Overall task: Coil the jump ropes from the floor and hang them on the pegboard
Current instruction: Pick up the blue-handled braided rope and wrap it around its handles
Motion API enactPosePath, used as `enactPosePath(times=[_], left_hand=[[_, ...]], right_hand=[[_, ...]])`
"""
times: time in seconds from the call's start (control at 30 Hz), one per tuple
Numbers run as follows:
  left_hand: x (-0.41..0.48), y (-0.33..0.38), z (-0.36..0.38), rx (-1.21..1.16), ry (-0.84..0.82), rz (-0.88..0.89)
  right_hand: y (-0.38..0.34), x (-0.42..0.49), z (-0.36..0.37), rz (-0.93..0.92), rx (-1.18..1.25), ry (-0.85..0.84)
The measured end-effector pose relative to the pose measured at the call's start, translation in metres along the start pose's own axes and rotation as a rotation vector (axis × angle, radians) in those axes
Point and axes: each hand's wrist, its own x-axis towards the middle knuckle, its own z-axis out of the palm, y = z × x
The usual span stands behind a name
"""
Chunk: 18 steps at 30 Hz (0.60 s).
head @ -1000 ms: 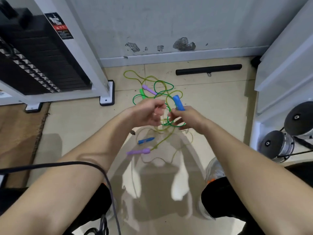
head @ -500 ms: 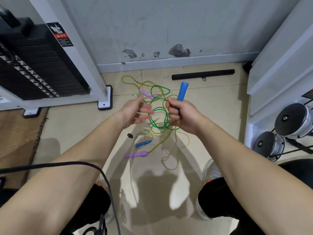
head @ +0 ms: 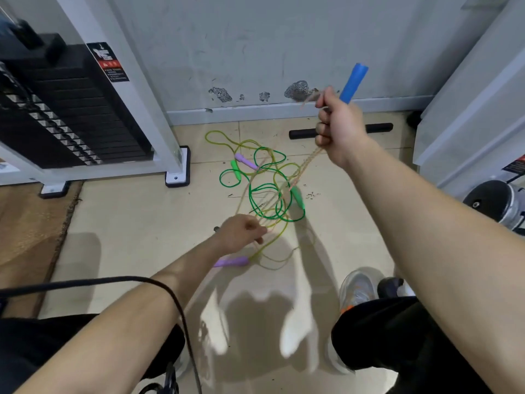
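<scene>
Here we list: right hand (head: 338, 129) — fingers curled round the blue handle (head: 353, 82), raised before the wall. Left hand (head: 238, 233) — fingers pinching the tan rope (head: 305, 165) strung between both hands. Green rope (head: 297, 197) lies tangled on the floor (head: 127, 223).

Your raised handle (head: 353, 83): blue.
Your taut rope (head: 306, 165): pale tan.
Tangled rope (head: 250, 198): green, with green handles (head: 297, 197).
Second tangled rope (head: 267, 241): yellow-green, purple handles (head: 231, 262).
Floor (head: 127, 223): beige.

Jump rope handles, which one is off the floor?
The blue handle, gripped in the raised right hand; the purple handles and green handles all lie on the floor.
</scene>
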Motion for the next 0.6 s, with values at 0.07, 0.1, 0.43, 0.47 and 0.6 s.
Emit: enactPosePath(times=[0.07,0.1,0.43,0.47,0.6], left_hand=[[0.003,-0.014,-0.016,0.129,0.165,-0.008],[0.004,-0.017,-0.022,0.127,0.209,-0.019],[0.010,0.091,-0.054,-0.533,-0.097,0.034],[0.012,0.101,-0.055,-0.642,-0.126,0.011],[0.021,0.127,-0.055,-1.117,-0.209,-0.076]], right_hand=[[0.010,0.006,-0.018,-0.063,-0.228,0.101],[0.018,0.007,-0.026,-0.089,-0.332,0.136],[0.103,-0.017,-0.072,0.119,-0.723,-0.138],[0.107,-0.025,-0.065,0.165,-0.600,-0.174],[0.109,-0.050,-0.028,0.345,-0.036,-0.217]])
